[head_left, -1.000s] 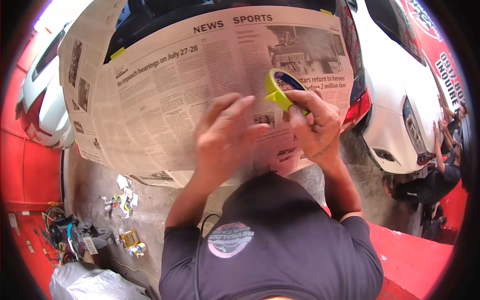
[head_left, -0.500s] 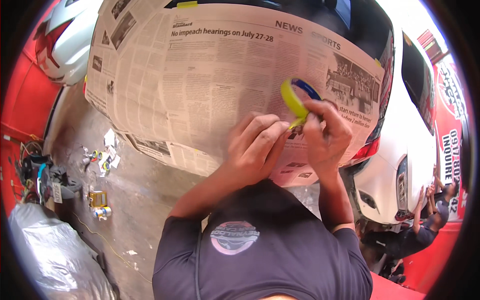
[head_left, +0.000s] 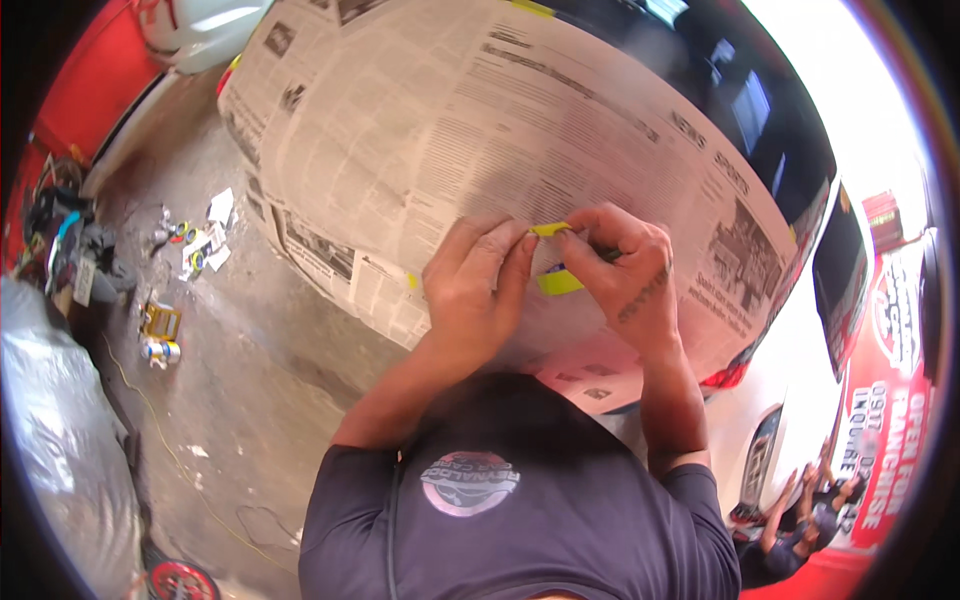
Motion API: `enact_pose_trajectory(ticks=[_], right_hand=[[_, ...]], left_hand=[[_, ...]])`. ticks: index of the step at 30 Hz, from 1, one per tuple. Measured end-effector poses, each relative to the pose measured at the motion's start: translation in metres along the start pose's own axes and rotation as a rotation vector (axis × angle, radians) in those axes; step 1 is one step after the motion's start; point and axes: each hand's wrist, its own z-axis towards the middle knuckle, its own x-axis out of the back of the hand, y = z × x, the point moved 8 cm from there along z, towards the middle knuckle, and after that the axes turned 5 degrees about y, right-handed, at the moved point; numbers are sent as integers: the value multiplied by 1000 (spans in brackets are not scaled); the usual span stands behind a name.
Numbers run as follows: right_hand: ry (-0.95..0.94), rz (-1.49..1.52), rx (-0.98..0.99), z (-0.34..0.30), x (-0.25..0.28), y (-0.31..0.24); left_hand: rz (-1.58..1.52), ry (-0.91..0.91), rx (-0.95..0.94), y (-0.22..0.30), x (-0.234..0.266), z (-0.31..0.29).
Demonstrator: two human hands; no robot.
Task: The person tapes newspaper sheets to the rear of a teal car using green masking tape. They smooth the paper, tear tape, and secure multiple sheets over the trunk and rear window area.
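In front of the newspaper sheets (head_left: 420, 130) that cover the rear of a car, both my hands are raised close together. My left hand (head_left: 472, 280) is closed, its fingertips pinching one end of a short yellow-green strip of masking tape (head_left: 548, 230). My right hand (head_left: 625, 275) pinches the strip's other end, and the roll of masking tape (head_left: 560, 284) hangs beneath these fingers, partly hidden by them. Whether the strip is still joined to the roll is hard to tell. A piece of the same tape (head_left: 531, 8) sits at the newspaper's upper edge.
Dark glass (head_left: 690, 70) shows above the newspaper. Paper scraps and tape rolls (head_left: 205, 245), a yellow box (head_left: 160, 321) and a can (head_left: 161, 351) lie on the floor at left, near a silvery cover (head_left: 60, 440). Another person (head_left: 800, 530) works at a white car on the right.
My view has turned, so the newspaper appears tilted. The tape roll has dropped from above my right hand to below its fingers, and a short strip now spans between both hands.
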Motion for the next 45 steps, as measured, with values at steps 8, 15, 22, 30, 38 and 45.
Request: enact_pose_trajectory(ticks=[8, 15, 22, 30, 38, 45], right_hand=[[-177, -12, -67, 70, -14, 4], [-557, -332, 154, 141, -106, 2], [-588, -452, 170, 190, -122, 0], [-593, -505, 352, 201, -93, -30], [-726, -720, 225, 202, -141, -33], [-810, -659, 108, 210, -168, 1]], left_hand=[[227, 23, 127, -89, 9, -14], [424, -85, 41, -113, -19, -24], [383, -48, 72, -111, -14, -15], [508, -210, -104, -107, -27, 2], [566, -200, 0, -124, -22, -13], [519, -182, 53, -127, -19, -19]])
